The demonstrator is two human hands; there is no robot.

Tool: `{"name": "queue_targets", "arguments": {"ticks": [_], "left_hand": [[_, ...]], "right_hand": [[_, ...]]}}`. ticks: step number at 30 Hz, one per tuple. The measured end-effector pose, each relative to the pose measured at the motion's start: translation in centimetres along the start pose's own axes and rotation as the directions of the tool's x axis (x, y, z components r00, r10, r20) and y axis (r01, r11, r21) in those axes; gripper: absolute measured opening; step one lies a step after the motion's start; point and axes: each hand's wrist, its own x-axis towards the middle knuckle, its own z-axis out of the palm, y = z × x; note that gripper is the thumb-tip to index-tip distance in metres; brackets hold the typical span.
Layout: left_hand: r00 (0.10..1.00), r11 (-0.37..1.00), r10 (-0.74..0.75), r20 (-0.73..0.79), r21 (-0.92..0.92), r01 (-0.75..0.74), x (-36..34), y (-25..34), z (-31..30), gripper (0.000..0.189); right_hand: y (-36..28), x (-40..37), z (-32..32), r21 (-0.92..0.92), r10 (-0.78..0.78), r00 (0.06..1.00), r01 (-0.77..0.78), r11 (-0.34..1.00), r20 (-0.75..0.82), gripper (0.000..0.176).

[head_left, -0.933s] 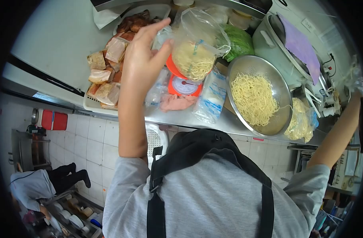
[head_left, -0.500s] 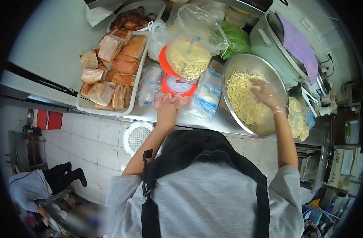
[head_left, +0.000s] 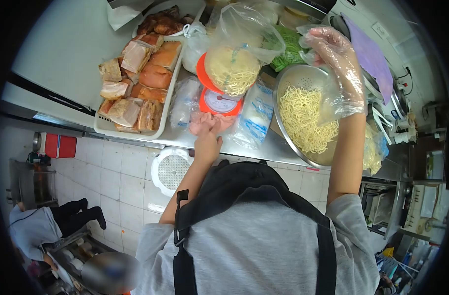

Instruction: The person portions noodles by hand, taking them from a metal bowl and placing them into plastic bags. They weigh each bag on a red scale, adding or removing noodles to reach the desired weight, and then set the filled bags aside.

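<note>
My left hand (head_left: 208,143) has its fingers bunched on a pink cloth (head_left: 223,124) at the counter's front edge, before an orange dial scale (head_left: 220,104). An open clear plastic bag (head_left: 244,37) with pale noodles (head_left: 233,73) rests on the scale's orange pan (head_left: 203,73). My right hand (head_left: 335,46), in a loose clear plastic glove, is raised over the far right rim of a metal colander (head_left: 282,81). Its fingers are curved and apart from the thumb, with nothing visible between them. Loose yellow noodles (head_left: 305,120) lie in the colander, below this hand.
Left is a white basket (head_left: 131,136) of meat slabs (head_left: 155,78). Plastic packs (head_left: 256,118) flank the scale. Green vegetables (head_left: 289,49) sit behind the colander, bagged noodles (head_left: 372,152) to its right. A white stool (head_left: 171,169) stands below the counter; another person (head_left: 35,228) is at lower left.
My right hand has lifted from the noodles in the colander and moved up and back beyond them. My left hand remains at the pink cloth, having shifted slightly.
</note>
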Motion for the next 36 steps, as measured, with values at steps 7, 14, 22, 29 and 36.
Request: {"name": "queue_targets", "arguments": {"ticks": [7, 14, 22, 29, 36], "left_hand": [[1.000, 1.000, 0.009, -0.008, -0.003, -0.009, -0.2, -0.2, 0.1, 0.059], [0.999, 0.999, 0.050, 0.007, 0.007, -0.050, -0.1, -0.3, 0.2, 0.058], [0.997, 0.997, 0.076, -0.005, 0.028, -0.076, -0.1, -0.4, 0.2, 0.058], [0.998, 0.998, 0.059, -0.023, -0.007, -0.059, -0.3, -0.2, 0.3, 0.058], [0.997, 0.998, 0.064, -0.051, 0.000, -0.065, -0.3, -0.3, 0.6, 0.059]], "right_hand": [[20.9, -7.0, -4.1, -0.845, 0.193, 0.914, 0.226, 0.485, 0.356, 0.048], [14.9, -9.8, -5.5, -0.726, 0.507, 0.810, -0.156, 0.670, 0.294, 0.056], [17.5, -11.6, -15.3, -0.971, 0.472, 0.880, -0.075, 0.229, 0.044, 0.063], [23.5, -14.3, -10.8, -0.573, 0.513, 0.846, -0.494, 0.653, -0.144, 0.046], [6.4, -8.9, -14.5, -0.605, 0.264, 0.952, -0.304, 0.736, -0.158, 0.027]]}}
